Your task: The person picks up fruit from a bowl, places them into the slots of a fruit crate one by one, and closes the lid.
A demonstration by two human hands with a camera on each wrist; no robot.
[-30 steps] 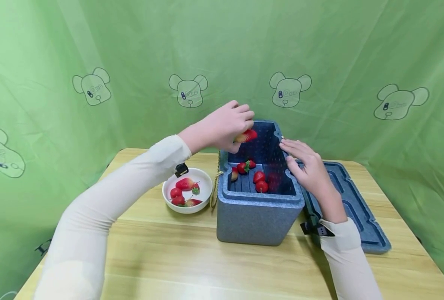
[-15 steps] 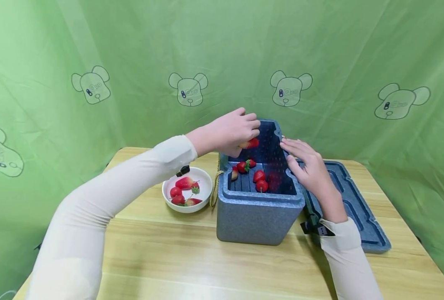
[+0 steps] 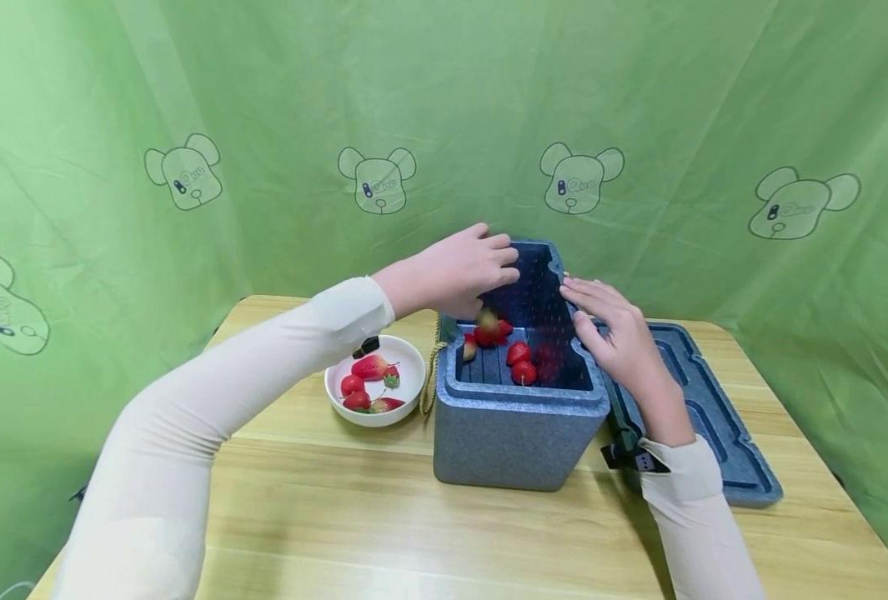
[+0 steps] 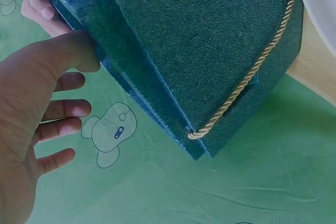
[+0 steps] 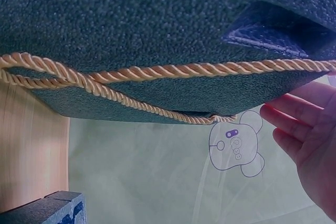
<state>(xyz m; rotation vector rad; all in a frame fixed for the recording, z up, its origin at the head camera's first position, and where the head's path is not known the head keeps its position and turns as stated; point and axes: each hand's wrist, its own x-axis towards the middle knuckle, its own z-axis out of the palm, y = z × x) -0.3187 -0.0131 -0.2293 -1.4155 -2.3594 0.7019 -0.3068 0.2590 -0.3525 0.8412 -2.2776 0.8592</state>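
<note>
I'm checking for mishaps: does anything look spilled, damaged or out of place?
Nothing looks spilled or damaged; the white bowl and foam box stand upright. One oddity: a blurred strawberry at the box's opening, below the left hand, whose fingers look empty in the left wrist view. It is probably falling.

In the head view, the left hand point(image 3: 454, 271) is hiding part of the far left rim of the box point(image 3: 519, 442). Just below, a pale-tipped fruit point(image 3: 488, 320) is blurring and partly covering the red fruit point(image 3: 504, 330) behind it. The right sleeve point(image 3: 691, 500) is hiding part of the lid point(image 3: 717, 417). In the left wrist view, the edge is cutting off the bowl point(image 4: 321, 9); in the right wrist view, it is cutting off the right hand point(image 5: 315, 135).
</note>
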